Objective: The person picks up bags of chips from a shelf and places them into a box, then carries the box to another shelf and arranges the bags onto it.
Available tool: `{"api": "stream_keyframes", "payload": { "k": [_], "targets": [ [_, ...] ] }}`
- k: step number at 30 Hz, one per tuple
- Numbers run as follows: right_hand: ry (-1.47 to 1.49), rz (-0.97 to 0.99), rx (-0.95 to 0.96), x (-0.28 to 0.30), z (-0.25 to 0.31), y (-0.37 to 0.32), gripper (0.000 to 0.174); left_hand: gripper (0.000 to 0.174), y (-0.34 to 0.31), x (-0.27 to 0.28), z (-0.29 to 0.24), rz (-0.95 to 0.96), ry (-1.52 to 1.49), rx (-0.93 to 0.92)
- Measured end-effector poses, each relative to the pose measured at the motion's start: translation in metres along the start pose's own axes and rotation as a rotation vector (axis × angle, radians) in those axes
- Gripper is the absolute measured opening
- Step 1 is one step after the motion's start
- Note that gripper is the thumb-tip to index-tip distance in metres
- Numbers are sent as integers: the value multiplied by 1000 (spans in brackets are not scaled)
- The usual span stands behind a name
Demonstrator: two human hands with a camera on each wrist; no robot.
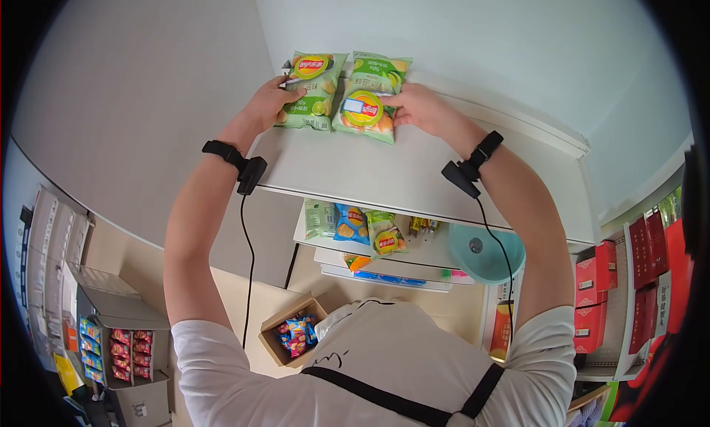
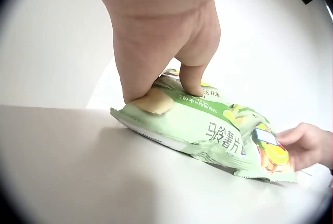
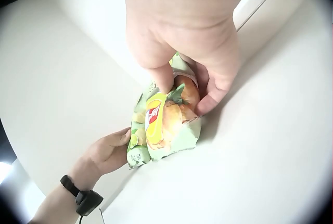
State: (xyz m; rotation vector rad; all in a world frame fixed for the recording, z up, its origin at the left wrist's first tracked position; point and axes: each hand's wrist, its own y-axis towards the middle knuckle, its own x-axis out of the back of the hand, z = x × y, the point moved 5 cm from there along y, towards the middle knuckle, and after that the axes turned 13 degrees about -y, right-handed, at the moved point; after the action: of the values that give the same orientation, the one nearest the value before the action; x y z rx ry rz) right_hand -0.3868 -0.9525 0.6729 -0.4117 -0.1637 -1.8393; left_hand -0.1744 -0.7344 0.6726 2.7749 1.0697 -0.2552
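Order across the shelf top (image 1: 355, 164): left hand (image 1: 264, 107), left chip bag (image 1: 319, 94), right chip bag (image 1: 370, 90), right hand (image 1: 429, 112) — both bags lay between the hands.
Left hand: gripped the left chip bag at its outer edge, thumb pressed over the printed front; the other fingers were mostly hidden.
Left chip bag: lay just to the right of the left hand, which was the nearer of the two. Long axis ran from the near side toward the back wall, far end leaning slightly right; logo at the far end.
Seam between bags: narrow, a little wider at the far end; near corners all but met — contact could not be told.
Right chip bag: lay just to the left of the right hand, the nearer one here. Long axis roughly parallel to its neighbour's, but turned end for end, with the logo at the near end.
Right hand: pinched the right chip bag by its outer edge, thumb on the front, fingers curled round the side.
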Motion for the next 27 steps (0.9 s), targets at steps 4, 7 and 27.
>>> {"api": "stream_keyframes", "payload": {
  "k": [4, 7, 27],
  "targets": [
    [40, 41, -33, 1, -7, 4, 45, 74, 20, 17, 10, 79, 106, 37],
    [39, 23, -10, -6, 6, -5, 44, 75, 25, 19, 13, 98, 50, 27],
    [14, 26, -78, 11, -13, 18, 44, 73, 15, 11, 8, 55, 101, 10]
  ]
}}
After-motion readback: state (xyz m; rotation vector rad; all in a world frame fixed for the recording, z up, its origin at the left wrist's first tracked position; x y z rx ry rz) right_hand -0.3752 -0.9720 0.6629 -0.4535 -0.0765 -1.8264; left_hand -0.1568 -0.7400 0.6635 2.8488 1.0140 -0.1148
